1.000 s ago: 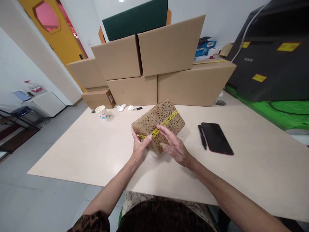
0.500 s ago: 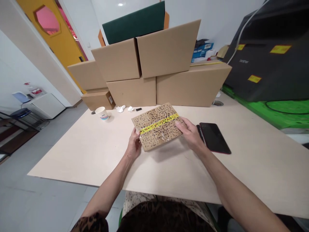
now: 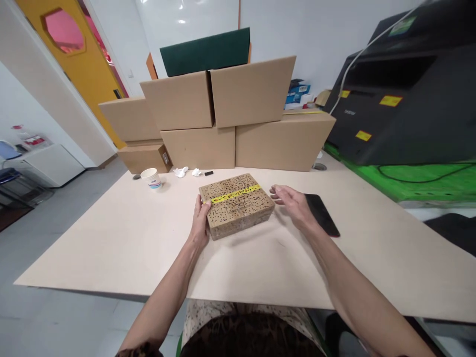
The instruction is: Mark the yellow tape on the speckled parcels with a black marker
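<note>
A small cardboard box [image 3: 241, 210] with dark speckles and a strip of yellow tape across its top is in front of me, its front side now showing. My left hand [image 3: 201, 220] grips its left edge, thumb on top near the tape's end and fingers along the side. Just off the box's right edge, my right hand [image 3: 290, 201] is open, fingers stretched toward the box with nothing in them. A dark tablet [image 3: 322, 215] lies on the table, partly covered by my right hand and wrist.
Stacked cardboard boxes [image 3: 275, 146] line the table's back, with a dark green box [image 3: 206, 52] on top. A paper cup [image 3: 151, 178], crumpled tissues [image 3: 181, 172] and a small black item [image 3: 208, 173] lie before them. A large dark machine [image 3: 394, 114] stands right.
The box has tipped from facing me to lying flatter and lower, so its front side shows. My right hand has let go and opened; my left still holds on.
</note>
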Tool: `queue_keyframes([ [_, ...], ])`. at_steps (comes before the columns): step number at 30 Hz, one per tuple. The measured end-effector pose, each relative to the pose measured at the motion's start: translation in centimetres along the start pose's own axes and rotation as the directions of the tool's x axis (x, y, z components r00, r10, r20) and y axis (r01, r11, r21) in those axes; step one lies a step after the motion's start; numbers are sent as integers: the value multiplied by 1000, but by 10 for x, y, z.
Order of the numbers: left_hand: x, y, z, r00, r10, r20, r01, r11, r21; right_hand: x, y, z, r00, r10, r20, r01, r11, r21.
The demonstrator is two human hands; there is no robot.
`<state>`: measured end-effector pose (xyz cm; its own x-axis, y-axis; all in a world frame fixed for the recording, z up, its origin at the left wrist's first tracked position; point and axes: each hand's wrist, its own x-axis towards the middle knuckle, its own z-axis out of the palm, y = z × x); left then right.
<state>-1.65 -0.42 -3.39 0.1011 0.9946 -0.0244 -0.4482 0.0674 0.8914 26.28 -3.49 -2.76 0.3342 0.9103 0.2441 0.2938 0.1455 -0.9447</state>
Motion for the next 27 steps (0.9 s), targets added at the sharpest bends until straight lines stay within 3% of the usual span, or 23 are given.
queue_keyframes([
  [2, 1, 1, 0, 999, 21, -24, -21, 1000, 20, 4, 3, -20, 996, -79, -39, 71, 981, -178],
  [4, 2, 1, 1, 998, 25, -52, -24, 999, 27, 7, 6, -42, 983, -184, 4, 168, 890, -424],
  [7, 3, 1, 2, 997, 20, -72, -18, 1000, 25, 9, 9, -68, 944, -231, 236, 328, 573, -751],
  [10, 4, -1, 2, 997, 33, -73, -31, 999, 31, 9, 12, -80, 826, -134, 547, 562, 249, -788],
  [12, 4, -2, 1, 996, 43, -73, -40, 998, 38, 9, 14, -81, 726, -54, 685, 686, 118, -718],
  [14, 4, -2, 0, 996, 53, -66, -50, 998, 40, 9, 17, -78, 659, 3, 752, 751, 32, -659],
  [20, 2, 0, 1, 996, 43, -76, -42, 999, 18, 24, 27, -74, 513, 42, 858, 854, -131, -504],
  [25, 3, -2, -1, 995, 59, -78, -57, 998, 25, 43, 28, -86, 354, 19, 935, 934, -61, -352],
  [27, 4, -3, -2, 995, 71, -75, -69, 997, 34, 48, 27, -90, 312, 31, 949, 950, -31, -311],
])
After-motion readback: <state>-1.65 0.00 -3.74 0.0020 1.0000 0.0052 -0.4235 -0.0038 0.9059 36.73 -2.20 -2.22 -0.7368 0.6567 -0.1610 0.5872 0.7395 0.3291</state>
